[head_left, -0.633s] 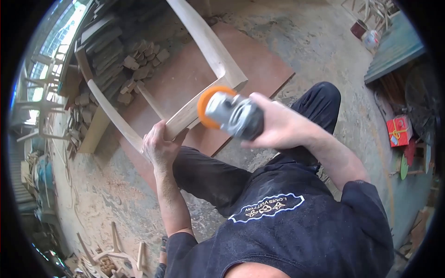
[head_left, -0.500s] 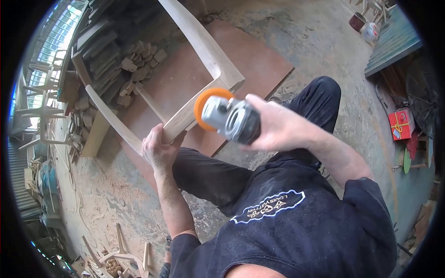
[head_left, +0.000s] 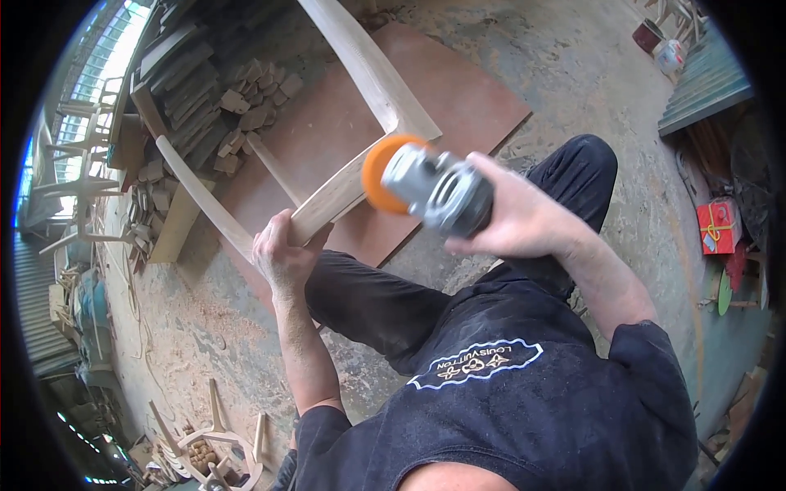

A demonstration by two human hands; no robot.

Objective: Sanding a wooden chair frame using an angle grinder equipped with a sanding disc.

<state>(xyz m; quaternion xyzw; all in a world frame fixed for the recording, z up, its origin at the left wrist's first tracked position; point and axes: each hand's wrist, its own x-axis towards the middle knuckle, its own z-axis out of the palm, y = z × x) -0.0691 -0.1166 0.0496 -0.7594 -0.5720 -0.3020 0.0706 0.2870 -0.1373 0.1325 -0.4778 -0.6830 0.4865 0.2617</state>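
The landmark here is a pale, unfinished wooden chair frame [head_left: 360, 90], its rails smooth, gently curved and bare of any finish, lying on a flat reddish-brown board [head_left: 458, 106] on the dusty concrete floor [head_left: 589, 74].

The left hand [head_left: 282, 254] is at the frame's near corner, where a long curved rail meets a straight cross rail. Its grip is closed firmly around the squared end of that cross rail, fingers wrapped over the top and the thumb against the side.

The right hand [head_left: 516, 217] is just beside the frame's near edge and a little above it, its grip closed tight around the dark cylindrical body of a handheld power sander [head_left: 438, 192]. The tool has a ribbed, silver-grey metal head and a round orange disc [head_left: 381, 172] at its front. The disc faces the cross rail near the joint with the wide top rail; whether it touches the wood cannot be told.

Beyond the frame's far side lies a heap of small, rough-cut wooden blocks [head_left: 246, 106] and stacked grey planks [head_left: 188, 65]. Nearer than the frame, the person's dark trousers [head_left: 377, 299] bend into a crouch. Well apart from the frame, at the lower edge, lie more curved pale chair parts [head_left: 213, 446] on sawdust-strewn floor. Far off to the frame's right is a small red box [head_left: 719, 225].
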